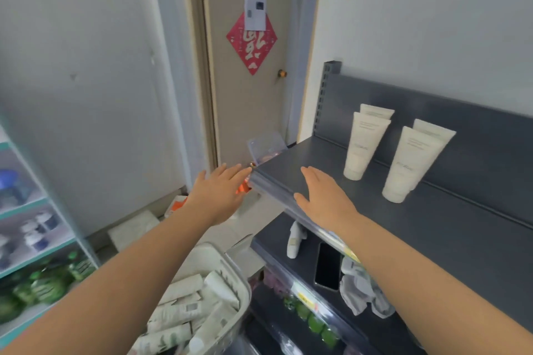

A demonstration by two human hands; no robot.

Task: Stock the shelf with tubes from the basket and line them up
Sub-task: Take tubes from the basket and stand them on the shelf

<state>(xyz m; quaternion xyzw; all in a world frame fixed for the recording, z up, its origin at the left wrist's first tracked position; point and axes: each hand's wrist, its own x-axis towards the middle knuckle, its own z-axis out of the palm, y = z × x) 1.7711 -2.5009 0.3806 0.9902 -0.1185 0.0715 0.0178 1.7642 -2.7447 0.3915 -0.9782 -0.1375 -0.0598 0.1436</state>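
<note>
The left arm (pixel 115 277) and right arm (pixel 432 274) are reaching out, left hand (pixel 219 193) and right hand (pixel 323 199) flat and empty at the shelf (pixel 288 170) edge, while tubes (pixel 184 288) are lying sideways in the basket (pixel 230 265) under the left arm.

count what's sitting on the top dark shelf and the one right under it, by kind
cream tubes, standing on the top shelf: 4
white bottle, on the lower shelf: 1
black phone, lower shelf: 1
crumpled grey cloth, lower shelf: 1
total: 7
</note>
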